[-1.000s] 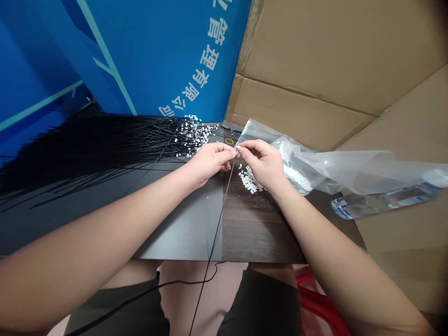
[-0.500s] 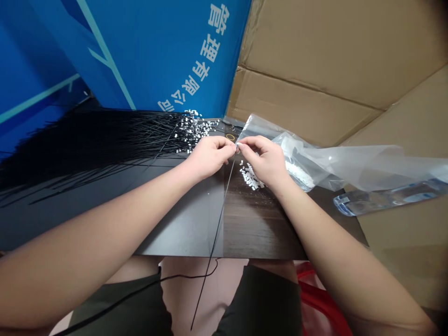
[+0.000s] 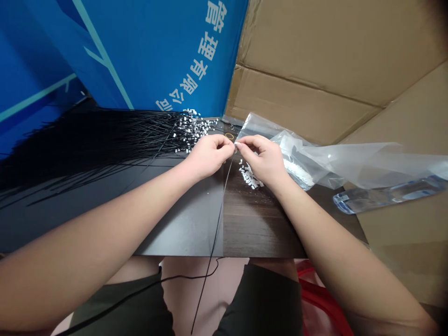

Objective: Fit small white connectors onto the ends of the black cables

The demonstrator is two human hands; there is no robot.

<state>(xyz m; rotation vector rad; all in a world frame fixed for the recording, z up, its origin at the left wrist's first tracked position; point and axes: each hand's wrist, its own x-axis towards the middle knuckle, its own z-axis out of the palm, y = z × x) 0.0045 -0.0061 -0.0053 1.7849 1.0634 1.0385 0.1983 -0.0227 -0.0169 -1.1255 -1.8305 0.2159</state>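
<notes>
Both hands meet over the table, pinching at the tip of a thin black cord

Nearest are the dark shorts of the seated person, with a black cable running across the left leg and a red thing low on the right. The thin black cord slants up from between the legs, past the near edge of the table, to the fingertips above the tabletop.

The left hand grasps the cord near its upper end between thumb and forefinger. The right hand comes in from the right, thumb and forefinger closed on a tiny white bit at that same end; its shape is too small to make out.

Below the right hand, and partly hidden by it, lies a loose pile of small white pieces. Farther right, a clear bottle lies on its side beside a clear plastic bag, which has more white stuff inside.

At the far left a thick bundle of black cords stretches across the table, white tips at its right end. A yellow ring lies just beyond the hands. Farthest stand a blue panel with white lettering, left, and brown cardboard, right.
</notes>
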